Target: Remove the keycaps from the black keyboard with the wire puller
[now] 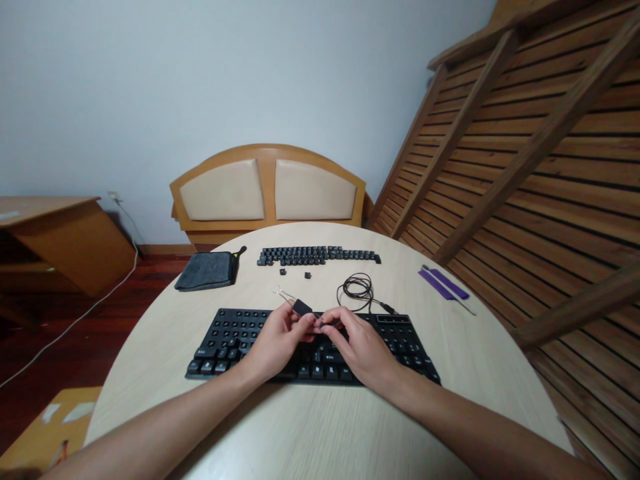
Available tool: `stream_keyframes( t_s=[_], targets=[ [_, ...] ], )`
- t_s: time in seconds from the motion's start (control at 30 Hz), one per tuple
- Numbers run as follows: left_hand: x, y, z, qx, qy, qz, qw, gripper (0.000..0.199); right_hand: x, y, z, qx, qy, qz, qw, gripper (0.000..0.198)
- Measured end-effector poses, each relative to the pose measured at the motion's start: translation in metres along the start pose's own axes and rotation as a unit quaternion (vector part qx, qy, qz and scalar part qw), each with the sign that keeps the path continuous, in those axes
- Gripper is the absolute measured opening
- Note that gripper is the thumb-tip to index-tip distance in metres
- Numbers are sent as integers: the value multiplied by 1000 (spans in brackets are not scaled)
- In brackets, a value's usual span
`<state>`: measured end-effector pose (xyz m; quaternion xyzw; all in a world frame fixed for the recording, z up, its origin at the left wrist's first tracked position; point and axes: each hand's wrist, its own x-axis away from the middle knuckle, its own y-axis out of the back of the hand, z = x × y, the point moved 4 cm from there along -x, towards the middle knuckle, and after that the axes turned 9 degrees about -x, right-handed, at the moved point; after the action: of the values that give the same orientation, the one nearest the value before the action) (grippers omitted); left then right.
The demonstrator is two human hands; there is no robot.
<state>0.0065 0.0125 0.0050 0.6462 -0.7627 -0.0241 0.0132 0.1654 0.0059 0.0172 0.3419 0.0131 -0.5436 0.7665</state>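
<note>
Black keyboard: lying crosswise on the bench under both hands; many sockets on its left part are bare, while keycaps remain along the bottom row.
Wire keycap puller: above the keyboard in the left hand, its black handle tilted and thin prongs pointing to the far left.
Left hand: narrow, fingers and thumb closed around the keycap puller near its handle.
Right hand: fingertips drawn in narrow, meeting those of the left hand; whether they grip the puller's near end or some small part, I cannot tell.
Removed keycaps: set out in close rows beyond the keyboard.
Loose keycaps: two, one near the other, between those rows and the keyboard.
Cable: coiled just behind the keyboard, with its plug by the keyboard's far edge.
Grey cloth: folded at the far left of the bench.
Purple strips: at the right, with a thin rod along them.
Bench: pale wood grain, rounded far edge.
Beyond: padded headboard against a pale wall, slatted wooden panel leaning at the right.
</note>
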Motion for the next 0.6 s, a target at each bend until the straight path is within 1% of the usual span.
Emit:
stream_keyframes(
  t_s=[0.1,0.17,0.3,0.4,0.5,0.6],
  targets=[
    [4,-4,-2,7,7,1,1000,45,-1,1,-5,-22,-34,-35,999,8],
    [6,-6,-4,10,11,4,1000,45,-2,2,-5,-54,-47,-52,996,10],
    [4,-5,-4,16,11,-1,1000,47,-4,4,-3,-150,-55,-44,986,13],
    [-2,1,0,6,16,-22,1000,49,-8,10,-3,-173,-63,-40,982,15],
    [-7,6,4,-15,15,-34,999,44,-17,22,-14,-190,-78,-56,977,19],
    [-6,4,5,-58,3,-21,998,36,-32,33,-36,-226,-126,-57,964,25]
  ],
)
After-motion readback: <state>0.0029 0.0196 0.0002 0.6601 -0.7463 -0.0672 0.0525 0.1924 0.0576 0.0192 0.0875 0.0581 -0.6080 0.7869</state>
